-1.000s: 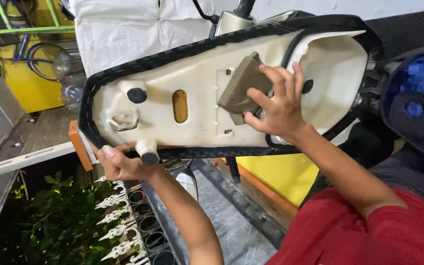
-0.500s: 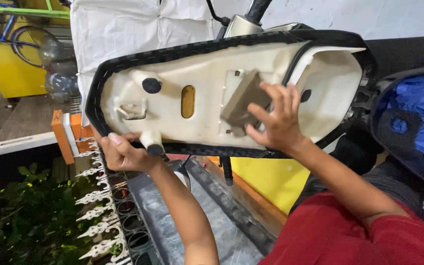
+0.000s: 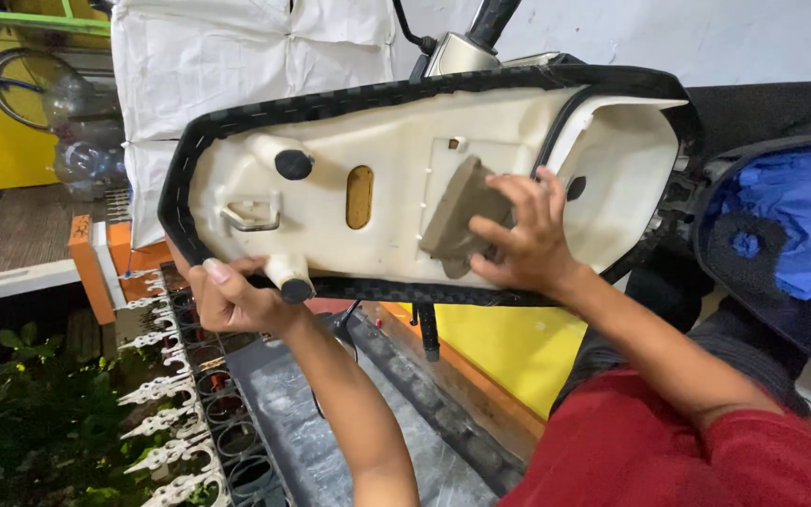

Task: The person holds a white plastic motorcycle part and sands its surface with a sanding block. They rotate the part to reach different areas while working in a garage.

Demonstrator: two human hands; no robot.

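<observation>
A scooter seat (image 3: 396, 150) is raised on edge, its cream plastic underside facing me, with a black stapled cover around the rim. My left hand (image 3: 237, 296) grips the seat's lower edge beside a cream peg with a black rubber tip (image 3: 289, 279). My right hand (image 3: 518, 235) presses a grey-brown pad (image 3: 457, 211) flat against the middle of the underside, fingers spread over it. A yellow oval slot (image 3: 359, 196) and a metal latch loop (image 3: 251, 216) lie between the two hands.
Blue cloth (image 3: 786, 221) lies in the open storage tub at the right. White sacks (image 3: 237, 56) stand behind the seat. A white spiked metal fence (image 3: 166, 394) and green plants (image 3: 30, 422) are below left, a yellow wall (image 3: 509, 347) under the seat.
My view has shifted, so the seat sits further right and higher in frame. Both hands keep the same hold; the right hand's fingers have slid slightly over the pad.
</observation>
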